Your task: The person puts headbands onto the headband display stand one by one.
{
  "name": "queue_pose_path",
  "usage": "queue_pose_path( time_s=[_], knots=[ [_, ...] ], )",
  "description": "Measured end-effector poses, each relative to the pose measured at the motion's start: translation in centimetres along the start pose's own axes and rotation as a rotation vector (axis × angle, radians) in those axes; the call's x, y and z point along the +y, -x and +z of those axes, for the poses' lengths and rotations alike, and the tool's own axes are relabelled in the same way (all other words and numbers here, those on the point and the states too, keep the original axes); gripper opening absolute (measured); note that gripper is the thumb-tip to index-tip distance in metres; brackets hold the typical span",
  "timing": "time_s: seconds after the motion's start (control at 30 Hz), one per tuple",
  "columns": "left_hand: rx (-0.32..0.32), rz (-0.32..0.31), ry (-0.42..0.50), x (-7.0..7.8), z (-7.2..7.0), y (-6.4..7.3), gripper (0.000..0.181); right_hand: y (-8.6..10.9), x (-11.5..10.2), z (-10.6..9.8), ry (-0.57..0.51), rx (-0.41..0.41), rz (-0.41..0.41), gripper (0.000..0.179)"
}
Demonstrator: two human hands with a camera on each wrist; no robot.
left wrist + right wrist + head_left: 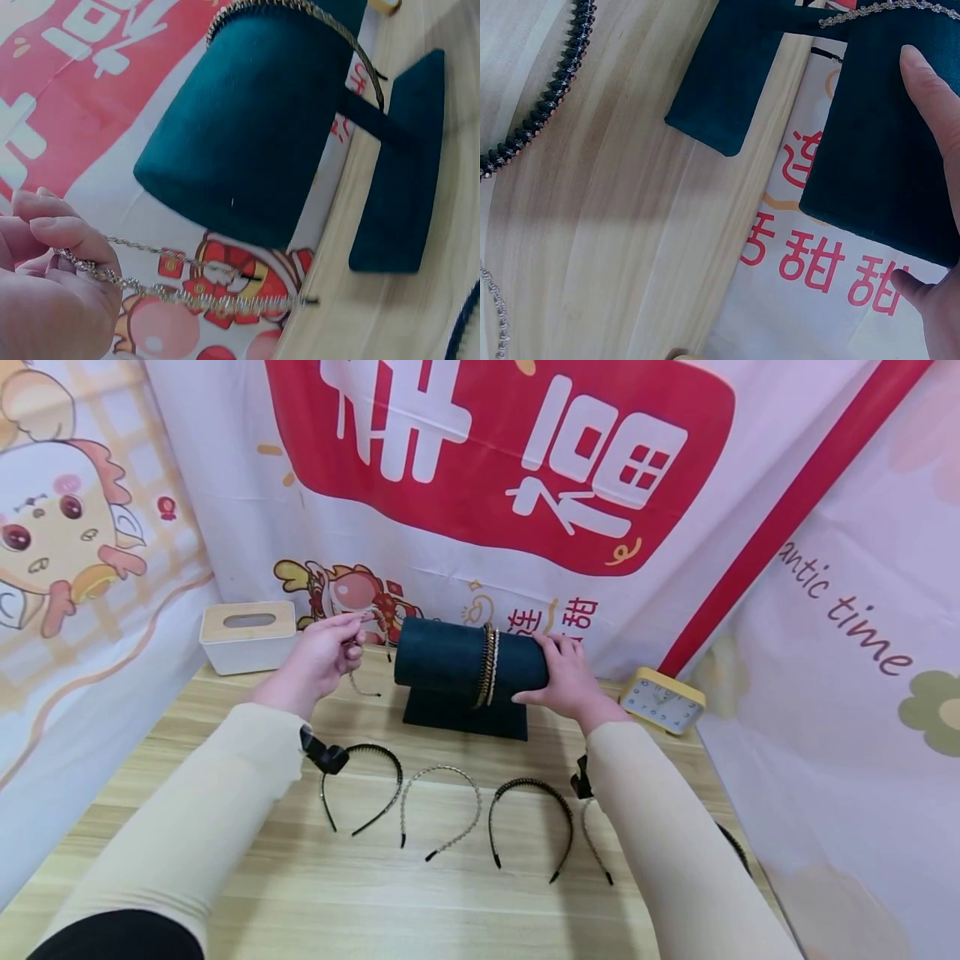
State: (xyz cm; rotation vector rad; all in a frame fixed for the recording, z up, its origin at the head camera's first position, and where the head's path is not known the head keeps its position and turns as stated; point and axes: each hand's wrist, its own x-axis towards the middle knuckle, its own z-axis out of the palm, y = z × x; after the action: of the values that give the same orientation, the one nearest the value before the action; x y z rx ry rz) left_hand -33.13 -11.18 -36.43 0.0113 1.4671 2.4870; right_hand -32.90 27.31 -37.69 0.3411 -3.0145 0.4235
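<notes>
A dark green velvet headband stand [438,653], a horizontal roll on a flat base, stands near the back of the table. Around its roll sit a dark gold headband [486,667] and a paler beaded one beside it. My right hand [567,683] grips the roll's right end, with the thumb in front and fingers over the top. To the left of the stand, my left hand [324,658] pinches a silver beaded headband [191,298] by its curve. That headband's two dark tips point toward the table, apart from the roll.
On the table in front lie several headbands, among them a black one [534,783] and a silver one [442,768]. A white tissue box [247,653] with a wooden lid stands at the back left. A yellow clock [663,700] is at the back right, by the printed curtain [450,547].
</notes>
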Motion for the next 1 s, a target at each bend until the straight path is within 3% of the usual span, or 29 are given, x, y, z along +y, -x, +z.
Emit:
queue_pose_path(
  time_s=[0.1, 0.43, 0.63, 0.77, 0.9, 1.0],
  knots=[
    [0.028, 0.004, -0.016, -0.1, 0.8, -0.4, 0.045, 0.0, 0.0, 0.0, 0.0, -0.001, 0.004, 0.11],
    [0.069, -0.003, -0.054, -0.6, 3.0, -1.9, 0.042, -0.2, 0.1, 0.2, 0.013, -0.006, 0.004, 0.111],
    [0.073, 0.005, -0.033, -1.2, 5.1, -2.9, 0.043, -0.3, 0.2, 0.1, 0.017, -0.003, 0.011, 0.111],
    [0.071, -0.022, -0.078, -1.9, 6.6, -3.6, 0.044, -0.3, 0.3, 0.2, 0.023, -0.001, 0.002, 0.111],
    [0.091, -0.027, -0.194, -2.4, 7.7, -4.0, 0.045, -0.4, 0.4, 0.2, 0.024, 0.0, 0.001, 0.111],
    [0.099, 0.013, -0.407, -2.5, 8.4, -4.2, 0.047, -0.4, 0.5, 0.3, 0.02, -0.001, 0.006, 0.111]
  ],
)
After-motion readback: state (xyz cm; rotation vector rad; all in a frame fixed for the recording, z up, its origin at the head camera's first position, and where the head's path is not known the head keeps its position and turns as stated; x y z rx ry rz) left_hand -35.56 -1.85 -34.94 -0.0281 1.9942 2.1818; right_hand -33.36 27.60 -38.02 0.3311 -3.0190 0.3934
